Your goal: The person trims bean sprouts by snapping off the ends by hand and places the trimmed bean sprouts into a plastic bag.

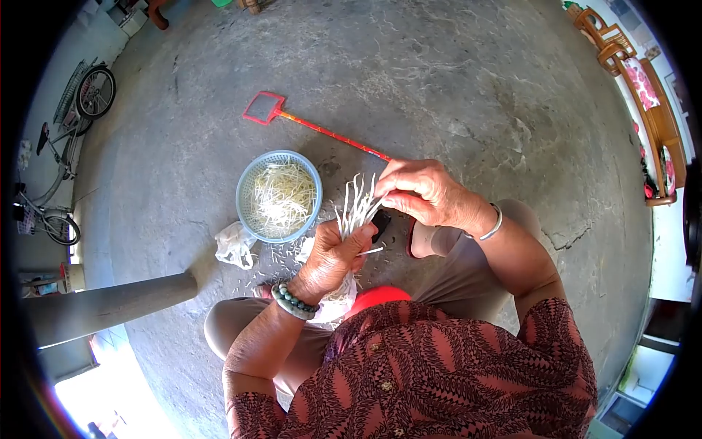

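Note:
My left hand (pixel 333 257) is closed round a bunch of thin white sprouts (pixel 355 212), whose ends fan upward out of the fist. At the right side of the bunch, my right hand (pixel 420 192) pinches the tips of one or more sprouts between thumb and fingers. Left of the hands, a round light-blue basket (pixel 242 184) on the floor holds a heap of pale sprouts (pixel 282 199). Small trimmed bits (pixel 281 257) lie scattered below the basket, near a crumpled clear plastic bag (pixel 235 245).
A red fly swatter (pixel 333 134) lies on the concrete floor (pixel 409 80) beyond the hands. Something red (pixel 378 297) is between my legs, beside a white bag. A grey pillar (pixel 117 306) stands at left, a bicycle (pixel 62 164) behind it. A wooden bench (pixel 662 128) is far right.

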